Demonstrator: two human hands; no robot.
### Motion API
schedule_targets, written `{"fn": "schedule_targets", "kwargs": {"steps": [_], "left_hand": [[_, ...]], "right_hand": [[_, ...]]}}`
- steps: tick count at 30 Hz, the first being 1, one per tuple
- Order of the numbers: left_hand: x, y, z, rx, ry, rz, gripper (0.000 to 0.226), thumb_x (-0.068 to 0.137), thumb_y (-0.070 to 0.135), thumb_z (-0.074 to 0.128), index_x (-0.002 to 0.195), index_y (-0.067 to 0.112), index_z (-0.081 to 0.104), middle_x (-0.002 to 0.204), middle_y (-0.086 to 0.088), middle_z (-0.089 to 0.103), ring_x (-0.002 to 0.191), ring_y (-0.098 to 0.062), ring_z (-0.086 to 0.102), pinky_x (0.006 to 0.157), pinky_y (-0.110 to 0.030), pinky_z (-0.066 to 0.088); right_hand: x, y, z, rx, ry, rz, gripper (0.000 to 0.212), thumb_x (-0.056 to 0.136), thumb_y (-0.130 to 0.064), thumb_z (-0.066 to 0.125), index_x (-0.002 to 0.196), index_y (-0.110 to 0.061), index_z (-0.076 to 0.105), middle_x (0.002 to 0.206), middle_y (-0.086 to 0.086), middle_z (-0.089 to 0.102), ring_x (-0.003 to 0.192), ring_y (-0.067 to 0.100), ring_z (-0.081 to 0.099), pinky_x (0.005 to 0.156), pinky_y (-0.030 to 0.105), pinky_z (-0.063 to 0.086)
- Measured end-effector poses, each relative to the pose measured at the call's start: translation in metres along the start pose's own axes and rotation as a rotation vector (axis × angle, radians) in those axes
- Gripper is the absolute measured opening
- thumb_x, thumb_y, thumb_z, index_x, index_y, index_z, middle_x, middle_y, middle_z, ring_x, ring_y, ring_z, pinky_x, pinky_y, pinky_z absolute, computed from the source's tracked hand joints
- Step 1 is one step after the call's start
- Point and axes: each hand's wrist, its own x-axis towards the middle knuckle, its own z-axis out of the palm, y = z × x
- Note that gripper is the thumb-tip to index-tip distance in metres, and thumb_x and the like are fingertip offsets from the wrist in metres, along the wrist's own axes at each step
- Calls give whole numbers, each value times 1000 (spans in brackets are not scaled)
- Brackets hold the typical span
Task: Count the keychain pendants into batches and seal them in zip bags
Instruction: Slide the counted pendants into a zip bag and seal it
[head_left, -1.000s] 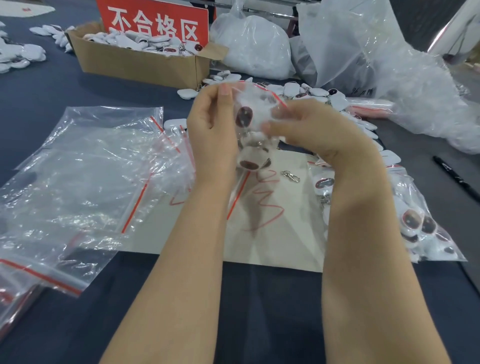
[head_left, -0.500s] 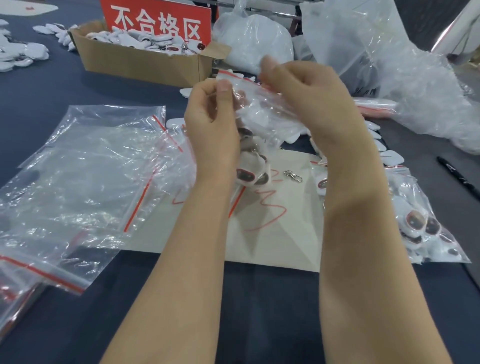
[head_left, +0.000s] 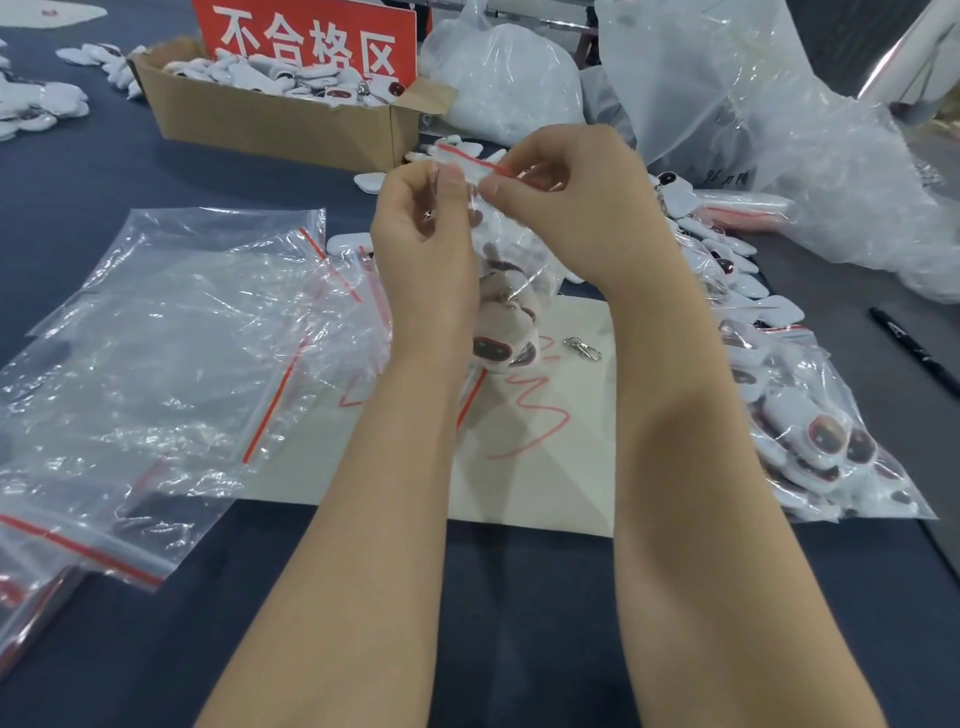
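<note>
While held above the counter (head_left: 156, 176), the zip bag (head_left: 511, 260) hangs between both hands. Left hand (head_left: 423, 244) and right hand (head_left: 582, 208) pinch its red-striped top; pendants (head_left: 501, 345) sag below.

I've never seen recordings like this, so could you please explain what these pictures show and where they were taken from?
There is no machine here: a person works bare-handed, and every picture comes from one wide-angle camera on their head, looking down. The left hand and right hand each pinch the top of a zip bag along its red strip, above the table, with white keychain pendants inside. On the table lie empty zip bags at left, a filled bag at right, a sheet of paper with red scribbles, a loose metal clasp and a black pen. Behind stand a cardboard box of pendants and a red sign.
</note>
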Motion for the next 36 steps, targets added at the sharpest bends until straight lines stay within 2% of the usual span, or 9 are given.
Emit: {"fn": "schedule_targets", "kwargs": {"steps": [3, 7, 9, 12, 18, 23, 26, 29, 36], "left_hand": [[0, -1, 2, 6, 14, -26, 18, 97, 16, 52, 79, 19, 53, 74, 2, 58, 60, -3, 53, 69, -27, 46], [0, -4, 3, 0, 12, -48, 16, 96, 17, 53, 80, 18, 52, 81, -8, 57, 69, -17, 51, 73, -40, 46], [-1, -4, 2, 16, 24, -37, 15, 96, 16, 53, 81, 18, 52, 78, -5, 58, 64, -10, 53, 70, -33, 46], [-1, -4, 1, -1, 37, -41, 10, 96, 15, 53, 86, 12, 53, 73, -2, 57, 60, -8, 51, 68, -29, 44], [0, -3, 1, -12, 19, -74, 12, 97, 20, 52, 93, 9, 56, 76, -6, 53, 68, -21, 46, 69, -41, 42], [2, -5, 0, -6, 1, -90, 12, 96, 19, 52, 89, 11, 57, 82, -9, 52, 71, -21, 47, 70, -39, 40], [1, -5, 0, -21, -45, -83, 16, 96, 18, 50, 80, 14, 53, 79, -11, 49, 76, -27, 41, 71, -42, 34], [0, -6, 1, 9, -56, -66, 16, 95, 20, 50, 80, 16, 52, 80, -9, 50, 76, -26, 43, 72, -45, 39], [-1, -6, 1, 31, -43, -26, 13, 96, 19, 51, 84, 17, 54, 83, -9, 52, 77, -23, 45, 74, -51, 45]], "right_hand": [[1, 2, -6, -116, 2, 56, 23, 83, -42, 68, 90, -19, 68, 87, -6, 60, 80, 9, 55, 67, 23, 41], [1, -1, -8, -161, -37, 78, 15, 87, -32, 66, 91, -18, 69, 86, -2, 64, 83, 13, 56, 68, 22, 38], [1, -6, -3, -149, -33, 44, 7, 88, -26, 64, 86, -20, 66, 86, -2, 66, 84, 12, 58, 70, 22, 40], [2, -8, 4, -96, -31, 9, 8, 89, -24, 63, 82, -21, 63, 78, -6, 62, 78, 9, 57, 68, 21, 41], [2, -2, 9, -14, -30, -19, 12, 88, -26, 65, 79, -19, 65, 68, -10, 61, 67, 4, 54, 60, 10, 39], [2, -1, 8, 26, -64, -14, 14, 87, -27, 65, 81, -15, 69, 79, 0, 69, 79, 12, 63, 72, 21, 46], [3, 0, 6, 33, -95, -14, 15, 89, -26, 63, 83, -15, 71, 80, -1, 69, 76, 8, 59, 70, 19, 44], [3, 1, 4, 29, -110, -10, 12, 89, -25, 63, 81, -17, 68, 76, -5, 67, 74, 5, 58, 67, 15, 43], [4, 2, 6, 7, -85, -46, 8, 88, -20, 63, 80, -19, 63, 79, -1, 68, 81, 15, 63, 71, 21, 44]]}}
